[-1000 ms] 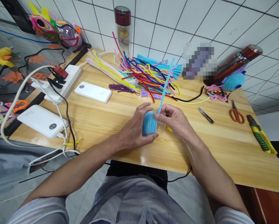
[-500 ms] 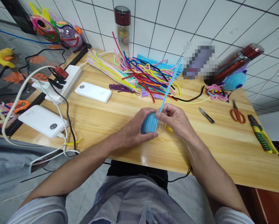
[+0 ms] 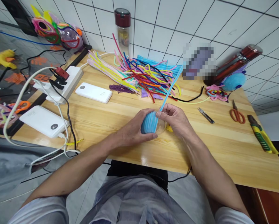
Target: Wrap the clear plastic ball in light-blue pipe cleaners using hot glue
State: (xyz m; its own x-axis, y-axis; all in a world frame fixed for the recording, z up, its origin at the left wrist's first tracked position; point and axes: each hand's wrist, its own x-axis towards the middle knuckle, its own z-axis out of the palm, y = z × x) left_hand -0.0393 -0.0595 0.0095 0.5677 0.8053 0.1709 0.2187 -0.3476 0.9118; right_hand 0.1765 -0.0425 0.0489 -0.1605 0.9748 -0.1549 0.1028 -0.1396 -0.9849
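My left hand (image 3: 137,128) grips a clear ball whose left part is wrapped in blue pipe cleaner (image 3: 150,123). The bare, see-through side of the ball (image 3: 161,127) faces right. With thumb and fingertips, my right hand (image 3: 175,117) pinches a light blue pipe cleaner (image 3: 169,91) at the ball's upper edge. Its free length slants up and right, over the pile of coloured pipe cleaners (image 3: 148,74). A small yellow piece (image 3: 169,128) lies beside the ball, below my right hand.
White power banks (image 3: 93,92) and a power strip (image 3: 67,84) with cables are at left. Snips (image 3: 206,115), orange scissors (image 3: 237,115) and pliers (image 3: 260,133) lie at right. A glass jar (image 3: 123,32) and red flask (image 3: 237,63) stand at the back.
The free end of the blue pipe cleaner leans slightly further right. Both hands keep nearly the same place and hold on the ball and strand.
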